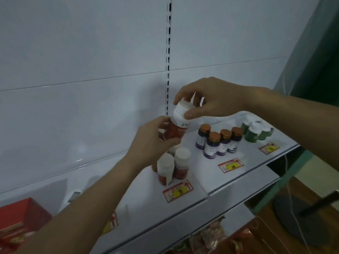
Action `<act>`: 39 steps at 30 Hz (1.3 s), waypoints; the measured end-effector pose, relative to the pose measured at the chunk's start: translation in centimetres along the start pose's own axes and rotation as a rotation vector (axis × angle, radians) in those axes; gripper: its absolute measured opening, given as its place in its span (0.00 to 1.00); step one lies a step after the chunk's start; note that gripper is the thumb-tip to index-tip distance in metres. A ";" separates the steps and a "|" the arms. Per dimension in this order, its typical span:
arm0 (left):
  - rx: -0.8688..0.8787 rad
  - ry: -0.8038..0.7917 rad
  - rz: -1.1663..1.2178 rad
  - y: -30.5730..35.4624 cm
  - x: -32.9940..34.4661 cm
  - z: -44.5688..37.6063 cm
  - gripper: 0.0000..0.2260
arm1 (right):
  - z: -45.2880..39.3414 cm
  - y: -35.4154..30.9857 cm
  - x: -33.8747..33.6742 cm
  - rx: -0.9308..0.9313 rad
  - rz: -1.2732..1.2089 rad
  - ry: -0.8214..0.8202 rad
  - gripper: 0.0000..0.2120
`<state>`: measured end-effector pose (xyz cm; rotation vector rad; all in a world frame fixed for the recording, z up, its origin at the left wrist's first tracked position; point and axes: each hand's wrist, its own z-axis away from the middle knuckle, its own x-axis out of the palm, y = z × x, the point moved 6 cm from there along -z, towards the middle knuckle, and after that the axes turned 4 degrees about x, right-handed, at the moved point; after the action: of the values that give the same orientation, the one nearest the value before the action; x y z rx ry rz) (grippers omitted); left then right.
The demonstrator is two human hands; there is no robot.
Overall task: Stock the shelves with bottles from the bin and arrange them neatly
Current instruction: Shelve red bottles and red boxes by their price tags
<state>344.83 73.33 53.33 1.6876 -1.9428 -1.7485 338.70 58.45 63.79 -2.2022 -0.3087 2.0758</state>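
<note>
- 2 hands on 1 red bottle (176, 130) at once: the left hand (153, 142) has its grip wrapped round the red-labelled body, and the right hand (209, 99) pinches the white cap (182, 111) from above with thumb and fingers.
- That bottle is tilted, cap leaning up and to the right, held in the air above the white shelf (244, 162) and not touching it.
- Right below it stand more red bottles with white caps (173, 166), bunched close behind a price tag (178, 191). At least 3 show, and the left hand hides part of the group.
- Further right, 5 purple-labelled bottles with orange caps (218, 142) stand in a tight cluster, then a few green bottles (255, 131) near the shelf's far end.
- Handling guess: it looks like a small plastic supplement bottle, so probably light and stiff, not fragile. The glossy label could be a bit slick.
- Holding the body is the safer hold. The cap alone is fine for steering, but it could twist or pop if it isn't screwed down tight.
- Main risk looks like the neighbours. They're narrow and packed close, so bumping 1 on the way down could topple the others.
- No bin shows in this view. A red box (20, 219) sits at the lower left.
</note>
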 end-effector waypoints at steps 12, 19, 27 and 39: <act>-0.307 0.428 0.454 -10.6 -1.6 0.9 0.12 | -11.4 -2.4 4.1 -0.118 -0.029 -0.023 0.17; -0.400 0.465 0.366 -14.2 2.1 3.0 0.16 | -13.5 -2.4 9.9 -0.057 0.082 -0.152 0.19; -0.382 0.395 0.199 -14.5 4.0 4.2 0.14 | -13.7 -2.0 13.8 -0.012 0.138 -0.273 0.19; -0.406 0.318 0.081 -13.8 4.1 4.3 0.14 | -13.6 -1.6 14.9 0.007 0.178 -0.360 0.21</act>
<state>349.57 76.41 39.38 1.5954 -1.3925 -1.5898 352.90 64.11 50.52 -1.9039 -0.1343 2.5639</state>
